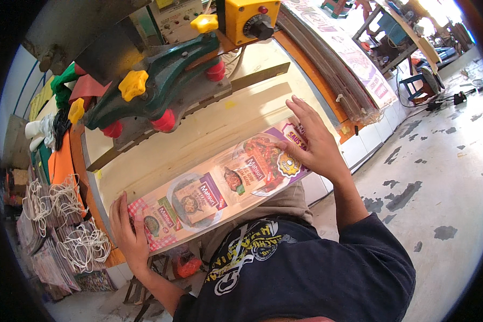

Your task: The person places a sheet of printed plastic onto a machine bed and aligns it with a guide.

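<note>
1. Far left, bundles of printed sheets tied with white string (64,225) are stacked beside the wooden table (161,161); they are well apart from the work in hand.
2. The left hand (129,236) grips the near-left end of a stack of printed sheets (220,185). The thumb lies on top and the fingers curl under the edge, so it is pinching the stack rather than lying flat.
3. The stack lies along the table's front edge, running from lower left to upper right, with food pictures on its top sheet. It sits short of the green clamp (161,80) with its yellow and red knobs, which stands further back on the table.
4. The right hand (314,145) rests on the far-right end of the stack, fingers spread and pressed flat on the top sheet; it holds nothing.
5. By the look of it, the step in hand is squaring the sheets. The next move seems to call for both ends to be kept level so that the sheets stay aligned.
</note>
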`<move>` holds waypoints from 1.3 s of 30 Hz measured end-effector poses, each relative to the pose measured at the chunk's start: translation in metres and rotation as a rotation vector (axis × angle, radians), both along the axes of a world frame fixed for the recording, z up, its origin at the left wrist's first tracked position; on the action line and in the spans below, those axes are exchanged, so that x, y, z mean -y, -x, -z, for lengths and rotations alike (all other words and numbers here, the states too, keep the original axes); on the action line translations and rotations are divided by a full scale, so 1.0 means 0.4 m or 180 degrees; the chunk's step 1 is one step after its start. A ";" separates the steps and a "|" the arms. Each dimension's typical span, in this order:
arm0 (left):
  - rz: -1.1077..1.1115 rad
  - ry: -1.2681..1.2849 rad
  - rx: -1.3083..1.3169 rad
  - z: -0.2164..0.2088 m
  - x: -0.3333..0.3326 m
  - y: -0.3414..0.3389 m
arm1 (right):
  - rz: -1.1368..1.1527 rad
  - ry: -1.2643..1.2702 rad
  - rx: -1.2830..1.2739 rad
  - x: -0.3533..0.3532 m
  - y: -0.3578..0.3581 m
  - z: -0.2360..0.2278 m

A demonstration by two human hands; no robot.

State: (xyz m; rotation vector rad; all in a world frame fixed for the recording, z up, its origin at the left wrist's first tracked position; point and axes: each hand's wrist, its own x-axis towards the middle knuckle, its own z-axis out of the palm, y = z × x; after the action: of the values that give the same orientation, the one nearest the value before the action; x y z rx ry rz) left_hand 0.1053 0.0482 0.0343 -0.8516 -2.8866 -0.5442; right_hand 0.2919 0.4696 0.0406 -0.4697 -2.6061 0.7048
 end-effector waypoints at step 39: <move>0.0034 0.0101 -0.0034 0.010 0.020 0.004 | 0.2498 -0.0418 0.0865 -0.329 -0.184 -0.212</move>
State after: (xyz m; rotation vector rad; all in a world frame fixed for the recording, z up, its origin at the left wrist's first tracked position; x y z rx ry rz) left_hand 0.1035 0.0401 0.0303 -0.8719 -2.8901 -0.4946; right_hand 0.3654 0.6013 0.1254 -1.5062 -2.3613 0.2065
